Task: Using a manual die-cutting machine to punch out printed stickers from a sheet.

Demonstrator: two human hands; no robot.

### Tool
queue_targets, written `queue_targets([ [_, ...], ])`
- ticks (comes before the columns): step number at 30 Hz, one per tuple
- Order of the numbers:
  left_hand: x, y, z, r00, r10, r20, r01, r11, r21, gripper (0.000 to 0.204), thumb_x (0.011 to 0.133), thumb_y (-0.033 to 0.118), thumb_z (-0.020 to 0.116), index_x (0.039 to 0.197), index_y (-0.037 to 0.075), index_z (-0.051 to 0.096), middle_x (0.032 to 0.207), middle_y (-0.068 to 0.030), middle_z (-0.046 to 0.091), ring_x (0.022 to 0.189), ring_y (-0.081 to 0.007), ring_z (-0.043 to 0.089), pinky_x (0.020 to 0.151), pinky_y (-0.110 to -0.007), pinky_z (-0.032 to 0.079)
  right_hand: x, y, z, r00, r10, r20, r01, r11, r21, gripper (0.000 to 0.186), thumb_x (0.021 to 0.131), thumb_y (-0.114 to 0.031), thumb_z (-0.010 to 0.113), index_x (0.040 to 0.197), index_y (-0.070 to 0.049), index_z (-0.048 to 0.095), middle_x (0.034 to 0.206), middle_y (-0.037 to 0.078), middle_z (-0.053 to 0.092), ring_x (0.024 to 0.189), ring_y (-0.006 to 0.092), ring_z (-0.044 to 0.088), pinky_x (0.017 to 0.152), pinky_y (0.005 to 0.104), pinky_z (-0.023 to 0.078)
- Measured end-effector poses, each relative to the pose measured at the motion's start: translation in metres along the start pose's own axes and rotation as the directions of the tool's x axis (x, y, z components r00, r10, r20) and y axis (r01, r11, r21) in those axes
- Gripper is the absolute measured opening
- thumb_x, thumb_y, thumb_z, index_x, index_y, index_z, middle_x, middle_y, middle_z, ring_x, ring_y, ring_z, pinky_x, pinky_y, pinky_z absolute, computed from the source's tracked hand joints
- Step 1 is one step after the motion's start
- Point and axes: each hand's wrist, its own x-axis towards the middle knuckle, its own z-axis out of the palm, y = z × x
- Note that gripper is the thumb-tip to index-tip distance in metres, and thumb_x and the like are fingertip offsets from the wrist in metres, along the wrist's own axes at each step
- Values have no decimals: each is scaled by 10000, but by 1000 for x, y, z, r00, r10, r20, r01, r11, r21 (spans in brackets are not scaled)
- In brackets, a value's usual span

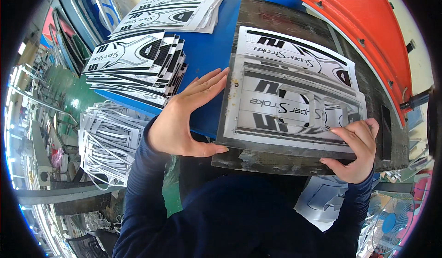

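A clear cutting die, a see-through plate with a raised frame and cut-outs, lies over a white sheet printed in black and grey. The sheet's far part shows beyond the plate; more of its pattern shows through it. My left hand is spread along the die's left edge, its fingertips at the far part and its thumb at the near corner. At the near right, my right hand grips the die's rim, with fingers on top and the thumb at the near edge. Both lie on a dark, worn board.
Two stacks of printed pieces, one nearer and one farther, sit on a blue surface at the left. Below them is a pile of white cut-out frames. A red machine arm curves along the right; a fan stands lower right.
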Motion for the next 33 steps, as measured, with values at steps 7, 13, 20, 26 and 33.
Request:
queue_targets([
  [7,-2,-5,-7,997,-61,50,59,997,45,1093,550,322,878,1449,-80,403,1498,-303,399,1436,-404,347,1164,-450,257,-21,43,-23,974,218,-58,-199,954,225,1106,544,-437,896,1461,-28,432,1528,209,374,1412,370,366,1165,443,245],
  [13,-5,-10,0,985,-174,-7,174,984,-27,1195,622,635,808,1426,-142,385,1484,-316,406,1422,-404,352,1161,-463,232,-52,58,-10,929,304,212,-350,907,234,1181,640,-409,898,1553,-52,240,1572,242,287,1490,374,219,1192,546,151],
  [20,-6,-9,3,965,-261,-2,260,962,-88,1260,587,643,841,1433,-157,359,1480,-311,407,1382,-378,411,1151,-458,270,-54,65,-4,960,232,155,-270,915,301,1152,682,-459,871,1562,-77,233,1565,244,303,1470,456,209,1176,601,158],
  [26,-6,-8,5,938,-342,-47,331,930,-163,1342,533,621,876,1456,-163,297,1470,-316,413,1359,-361,445,1144,-436,295,-56,69,1,967,223,122,-250,921,298,1173,641,-465,880,1547,-35,272,1552,240,337,1471,427,237,1191,530,182],
  [33,-1,-2,8,934,-355,-41,349,930,-120,1338,555,678,834,1466,-146,305,1460,-268,452,1342,-313,466,1148,-408,279,-57,68,0,970,210,119,-238,916,323,1152,677,-455,876,1560,-73,242,1544,262,331,1461,460,229,1185,561,185],
])
